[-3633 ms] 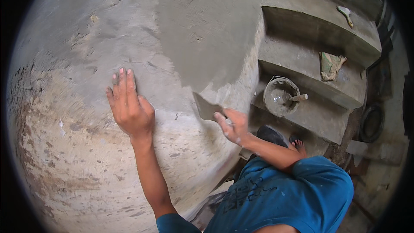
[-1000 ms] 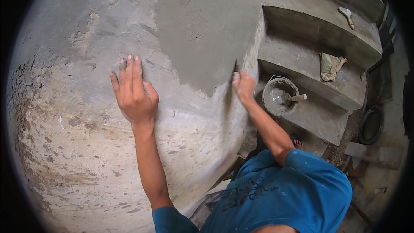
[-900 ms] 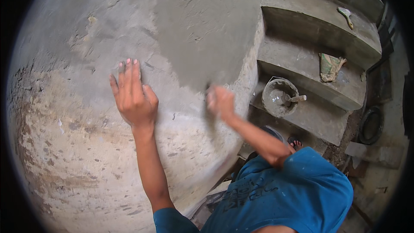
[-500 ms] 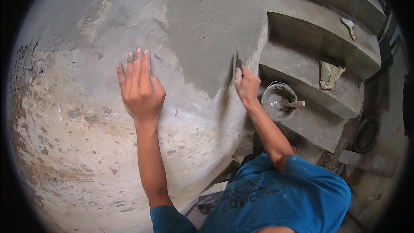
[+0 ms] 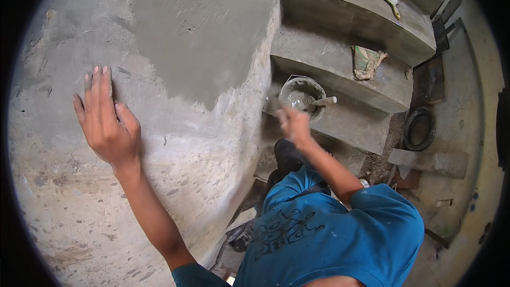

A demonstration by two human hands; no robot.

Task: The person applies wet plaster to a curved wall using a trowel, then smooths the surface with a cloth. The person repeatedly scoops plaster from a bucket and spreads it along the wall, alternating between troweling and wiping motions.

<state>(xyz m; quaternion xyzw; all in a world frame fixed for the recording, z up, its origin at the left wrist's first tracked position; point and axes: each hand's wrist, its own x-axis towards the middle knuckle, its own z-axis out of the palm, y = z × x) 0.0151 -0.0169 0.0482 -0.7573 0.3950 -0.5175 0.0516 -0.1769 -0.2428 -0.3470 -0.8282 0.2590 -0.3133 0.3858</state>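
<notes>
My left hand (image 5: 110, 130) lies against the wall (image 5: 175, 175), fingers stretched upward and thumb out, at the left of a patch of darker wet plaster (image 5: 204, 37). My right hand (image 5: 295, 126) is closed and blurred by motion, just in front of a bucket (image 5: 287, 94). Its fingers are curled round a plastering trowel, whose blade barely shows now; it was plainer a moment before. Grey mortar and a tool with a pale handle (image 5: 325, 101) are in the bucket, the handle resting over the rim on the right. The bucket stands on a concrete stair.
Concrete steps (image 5: 329, 48) climb toward the upper right. A brush with a pale handle (image 5: 391, 5) lies on an upper step, and a crumpled bag (image 5: 367, 62) on a lower one. Farther right are a black tyre (image 5: 419, 129) and a flat board (image 5: 429, 162).
My right hand has left the wall and come over to the bucket, tool in hand. The view has shifted right; my left hand remains flat on the wall.
</notes>
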